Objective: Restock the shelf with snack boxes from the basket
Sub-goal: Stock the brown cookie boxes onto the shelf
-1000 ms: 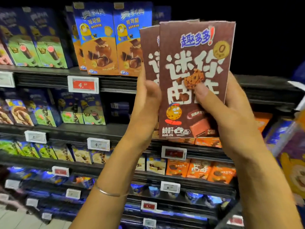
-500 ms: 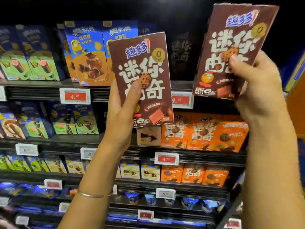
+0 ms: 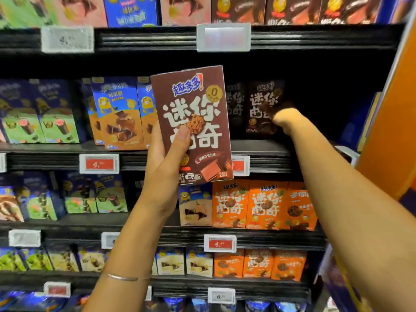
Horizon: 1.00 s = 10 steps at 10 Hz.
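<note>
My left hand [image 3: 166, 158] grips a brown cookie snack box [image 3: 195, 113] by its lower left side, thumb across the front, and holds it upright in front of the shelf [image 3: 258, 147]. My right hand [image 3: 284, 119] reaches deep into the dark right part of that shelf. Its fingers are round a second brown box [image 3: 262, 104], which stands upright at the back. A third brown box [image 3: 234, 104] stands just left of it in shadow. The basket is out of view.
Blue and orange wafer boxes [image 3: 117, 113] fill the shelf to the left. Orange cookie boxes [image 3: 263, 206] line the shelf below. Price tags [image 3: 99, 164] hang on the shelf fronts. An orange panel [image 3: 387, 131] bounds the right side.
My right hand has carried its brown box down from the upper right into the back of the shelf. The view has tilted upward; my left hand still holds its box.
</note>
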Motion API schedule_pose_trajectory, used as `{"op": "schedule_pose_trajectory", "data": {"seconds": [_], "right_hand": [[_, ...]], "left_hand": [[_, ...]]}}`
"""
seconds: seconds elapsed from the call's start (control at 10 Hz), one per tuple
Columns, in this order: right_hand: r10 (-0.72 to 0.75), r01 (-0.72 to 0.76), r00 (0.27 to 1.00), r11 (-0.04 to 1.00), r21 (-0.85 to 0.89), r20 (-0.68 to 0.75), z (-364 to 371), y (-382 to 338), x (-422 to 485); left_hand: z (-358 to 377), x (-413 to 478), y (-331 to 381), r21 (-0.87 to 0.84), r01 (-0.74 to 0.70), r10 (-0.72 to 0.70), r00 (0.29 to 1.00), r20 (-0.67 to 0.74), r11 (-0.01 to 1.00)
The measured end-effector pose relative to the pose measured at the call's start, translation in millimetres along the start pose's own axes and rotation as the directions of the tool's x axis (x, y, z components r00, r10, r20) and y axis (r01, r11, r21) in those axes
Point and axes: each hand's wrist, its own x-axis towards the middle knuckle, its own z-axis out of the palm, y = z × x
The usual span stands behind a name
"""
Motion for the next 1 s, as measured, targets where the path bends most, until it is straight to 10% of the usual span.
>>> {"op": "schedule_pose_trajectory", "data": {"seconds": [0.4, 0.5, 0.7, 0.8, 1.0], "right_hand": [[-0.074, 0.053, 0.987, 0.988, -0.147, -0.143, 31, 16, 62], [-0.031, 0.036, 0.995, 0.998, 0.049, -0.097, 16, 0, 31], [-0.443, 0.445, 0.892, 0.819, 0.362, -0.094, 3, -5, -153], [-0.52, 0.393, 0.849, 0.741, 0.545, 0.094, 10, 2, -214], [-0.48, 0.413, 0.877, 0.737, 0.535, -0.016, 5, 17, -235]], "left_hand": [[9, 11, 12, 0.03, 0.004, -0.006, 0.999, 0.04, 1.0], [8, 10, 10, 0.008, 0.022, -0.022, 1.0, 0.008, 1.0], [17, 10, 5, -0.037, 0.054, -0.055, 0.998, -0.023, 0.998], [31, 8, 0, 0.032, -0.003, 0.003, 1.0, -0.004, 0.999], [45, 4, -13, 0.021, 0.019, -0.02, 0.998, 0.057, 1.0]]}}
